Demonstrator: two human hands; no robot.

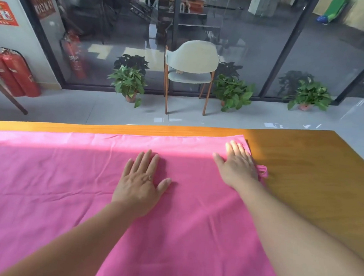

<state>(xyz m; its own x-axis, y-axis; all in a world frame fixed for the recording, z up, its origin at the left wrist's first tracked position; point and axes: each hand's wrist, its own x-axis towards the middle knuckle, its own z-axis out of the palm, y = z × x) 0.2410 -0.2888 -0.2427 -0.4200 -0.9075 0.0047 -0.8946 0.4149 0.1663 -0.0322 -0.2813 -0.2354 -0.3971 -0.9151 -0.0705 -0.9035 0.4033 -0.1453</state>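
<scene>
Both hands down flat on the pink cloth (66, 183), fingers straight, gripping nothing. Left hand (140, 184) presses mid-frame, right hand (237, 165) sits near the cloth's upper-right corner, just beside a small loop (263, 170). My read: left pins the sheet, right smooths toward the edge so it lies square on the wooden table (304, 168). Cloth fills lower left and centre of frame and is cut off at the left and bottom edges, so I can't tell its full size or whether it's doubled. Sun glare washes out the right fingertips.
</scene>
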